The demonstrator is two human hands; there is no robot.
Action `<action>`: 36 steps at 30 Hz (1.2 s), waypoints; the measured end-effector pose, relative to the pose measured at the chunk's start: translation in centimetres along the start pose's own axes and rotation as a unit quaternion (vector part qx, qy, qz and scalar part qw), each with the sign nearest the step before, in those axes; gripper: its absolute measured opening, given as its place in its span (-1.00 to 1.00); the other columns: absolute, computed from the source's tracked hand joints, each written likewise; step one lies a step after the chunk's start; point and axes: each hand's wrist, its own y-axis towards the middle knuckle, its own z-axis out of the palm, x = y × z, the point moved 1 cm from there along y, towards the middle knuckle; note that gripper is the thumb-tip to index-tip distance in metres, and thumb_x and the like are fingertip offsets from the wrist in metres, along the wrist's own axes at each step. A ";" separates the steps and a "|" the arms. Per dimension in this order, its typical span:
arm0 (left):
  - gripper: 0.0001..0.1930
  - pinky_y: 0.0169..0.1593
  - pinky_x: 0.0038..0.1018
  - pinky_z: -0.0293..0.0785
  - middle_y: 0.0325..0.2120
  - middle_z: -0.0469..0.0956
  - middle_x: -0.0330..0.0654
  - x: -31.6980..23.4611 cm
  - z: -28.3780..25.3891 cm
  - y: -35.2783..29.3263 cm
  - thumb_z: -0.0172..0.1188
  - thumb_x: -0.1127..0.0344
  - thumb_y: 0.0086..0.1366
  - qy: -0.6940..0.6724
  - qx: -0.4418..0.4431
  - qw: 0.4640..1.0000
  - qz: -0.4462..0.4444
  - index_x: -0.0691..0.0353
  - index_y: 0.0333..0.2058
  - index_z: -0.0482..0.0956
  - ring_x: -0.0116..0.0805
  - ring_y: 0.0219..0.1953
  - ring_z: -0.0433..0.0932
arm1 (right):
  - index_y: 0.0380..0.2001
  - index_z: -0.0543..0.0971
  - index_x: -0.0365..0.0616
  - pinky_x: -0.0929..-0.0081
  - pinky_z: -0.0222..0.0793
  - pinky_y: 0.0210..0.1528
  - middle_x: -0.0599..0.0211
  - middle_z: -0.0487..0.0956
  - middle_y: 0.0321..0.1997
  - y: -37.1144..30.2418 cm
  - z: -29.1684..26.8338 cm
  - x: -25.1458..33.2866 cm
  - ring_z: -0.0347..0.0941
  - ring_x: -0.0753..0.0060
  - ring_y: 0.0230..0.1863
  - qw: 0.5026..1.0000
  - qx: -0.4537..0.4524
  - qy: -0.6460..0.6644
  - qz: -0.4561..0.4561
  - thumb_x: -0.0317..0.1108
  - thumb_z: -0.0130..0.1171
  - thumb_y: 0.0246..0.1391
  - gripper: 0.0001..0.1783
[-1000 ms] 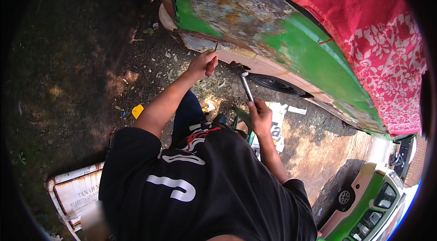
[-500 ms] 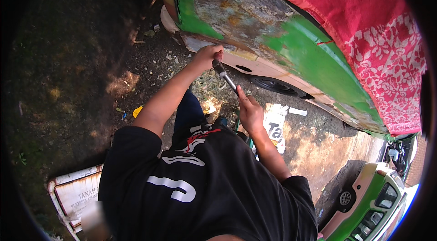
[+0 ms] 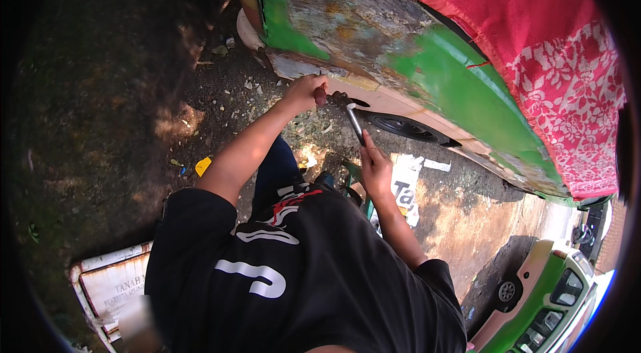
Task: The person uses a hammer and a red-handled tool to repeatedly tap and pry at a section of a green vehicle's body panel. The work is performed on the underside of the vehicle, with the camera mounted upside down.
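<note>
My right hand [image 3: 378,169] is wrapped around the handle of a hammer [image 3: 356,121], a metal shaft with a dark head. The hammer head is up near the lower side of a vehicle, a little apart from my left hand. My left hand [image 3: 307,91] grips a short tool with a reddish-brown rounded handle [image 3: 320,95]. Its thin dark tip points up at the vehicle's lower edge; the rest is hidden by my fingers. The vehicle's body panel [image 3: 354,16] is green with a large scraped, rusty patch and a cream lower strip.
A red patterned cloth [image 3: 534,39] drapes over the vehicle's top right. Below the panel is a black wheel [image 3: 410,127]. Pebbles and a yellow scrap [image 3: 203,166] lie on the dirt. A rusty white board [image 3: 110,279] is at lower left, a green-and-cream van [image 3: 534,306] at lower right.
The hammer head has swung right, away from the reddish-brown handle, and my right hand has shifted slightly right. My left hand has dipped a little, still gripping its tool.
</note>
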 end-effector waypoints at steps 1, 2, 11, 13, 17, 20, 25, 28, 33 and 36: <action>-0.86 -0.27 -0.24 0.46 -0.43 0.60 -0.13 -0.2 -0.2 0.0 0.19 0.40 0.06 -0.008 -0.006 1.000 -0.008 0.17 -0.37 0.47 -0.06 -0.31 0.60 | 0.19 0.49 0.00 0.43 0.42 -0.37 0.11 0.56 -0.44 -0.4 0.0 -0.6 0.48 0.32 -0.52 0.998 -0.020 0.054 0.007 -0.46 0.15 0.18 -0.52; -0.88 -0.28 -0.25 0.46 -0.43 0.60 -0.15 -0.1 -0.3 -0.1 0.18 0.41 0.06 -0.031 0.006 0.999 -0.005 0.16 -0.38 0.47 -0.09 -0.32 0.59 | 0.19 0.50 -0.04 0.48 0.42 -0.30 0.09 0.61 -0.38 -0.4 -0.7 0.1 0.48 0.41 -0.48 0.997 -0.014 0.064 0.044 -0.47 0.16 0.18 -0.53; -0.87 -0.34 -0.35 0.41 -0.49 0.49 -0.20 -0.4 0.3 -1.6 0.16 0.46 0.08 -0.047 -0.057 0.996 0.056 0.21 -0.39 0.39 -0.21 -0.43 0.53 | 0.20 0.47 -0.17 0.73 0.21 -0.34 0.49 0.43 -0.51 -0.7 -1.5 -0.1 0.23 0.73 -0.44 0.993 -0.024 0.109 0.037 -0.50 0.10 0.21 -0.54; -0.86 -0.33 -0.35 0.42 -0.47 0.49 -0.21 -0.3 0.1 -1.3 0.15 0.46 0.09 -0.029 -0.054 0.996 0.059 0.20 -0.37 0.39 -0.21 -0.42 0.54 | 0.20 0.47 -0.17 0.73 0.21 -0.34 0.48 0.43 -0.51 -0.5 -1.5 0.0 0.23 0.73 -0.44 0.993 -0.023 0.109 0.034 -0.50 0.10 0.21 -0.54; -0.87 -0.32 -0.35 0.44 -0.47 0.50 -0.23 -0.4 -0.1 -1.0 0.15 0.44 0.10 -0.016 -0.035 0.998 0.053 0.18 -0.37 0.39 -0.21 -0.40 0.55 | 0.19 0.47 -0.18 0.73 0.24 -0.31 0.46 0.47 -0.48 -0.4 -1.7 0.0 0.24 0.74 -0.43 0.992 -0.018 0.118 0.039 -0.49 0.11 0.21 -0.54; -0.86 -0.30 -0.29 0.45 -0.45 0.52 -0.22 -0.2 -0.2 -1.0 0.19 0.43 0.04 -0.015 -0.021 0.999 0.041 0.15 -0.41 0.41 -0.16 -0.36 0.56 | 0.19 0.47 -0.19 0.72 0.26 -0.28 0.44 0.53 -0.41 -0.2 -1.7 0.0 0.27 0.74 -0.39 0.992 -0.014 0.121 0.040 -0.49 0.12 0.21 -0.54; -0.84 -0.28 -0.26 0.46 -0.44 0.53 -0.21 0.0 -0.4 -0.8 0.21 0.42 0.00 -0.016 -0.005 0.999 0.044 0.14 -0.43 0.42 -0.12 -0.33 0.56 | 0.18 0.48 -0.19 0.71 0.30 -0.22 0.40 0.60 -0.30 -0.2 -1.9 0.1 0.30 0.74 -0.34 0.991 0.004 0.118 0.063 -0.48 0.12 0.22 -0.56; -0.85 -0.30 -0.28 0.45 -0.45 0.52 -0.22 -0.2 -0.4 -0.6 0.20 0.42 0.02 -0.015 -0.014 0.998 0.052 0.14 -0.43 0.40 -0.14 -0.35 0.56 | 0.18 0.48 -0.20 0.70 0.31 -0.20 0.37 0.61 -0.27 -0.2 -1.8 0.1 0.32 0.74 -0.32 0.990 0.005 0.122 0.064 -0.48 0.12 0.22 -0.56; -0.84 -0.32 -0.31 0.42 -0.48 0.49 -0.23 -0.3 -0.8 -0.4 0.19 0.42 0.02 -0.009 -0.020 0.997 0.070 0.15 -0.43 0.37 -0.16 -0.39 0.54 | 0.15 0.50 -0.23 0.63 0.34 -0.24 0.30 0.60 -0.32 -0.3 -1.2 0.0 0.37 0.67 -0.37 0.992 -0.014 0.126 -0.013 -0.55 0.15 0.18 -0.56; -0.86 -0.30 -0.31 0.41 -0.48 0.51 -0.21 -0.1 -0.9 -0.2 0.17 0.40 0.04 0.007 -0.013 0.997 0.072 0.17 -0.43 0.38 -0.15 -0.39 0.54 | 0.11 0.56 -0.06 0.43 0.42 -0.43 0.20 0.55 -0.46 -0.5 -1.8 0.8 0.50 0.26 -0.54 0.996 -0.001 0.045 -0.082 -0.57 0.22 0.08 -0.52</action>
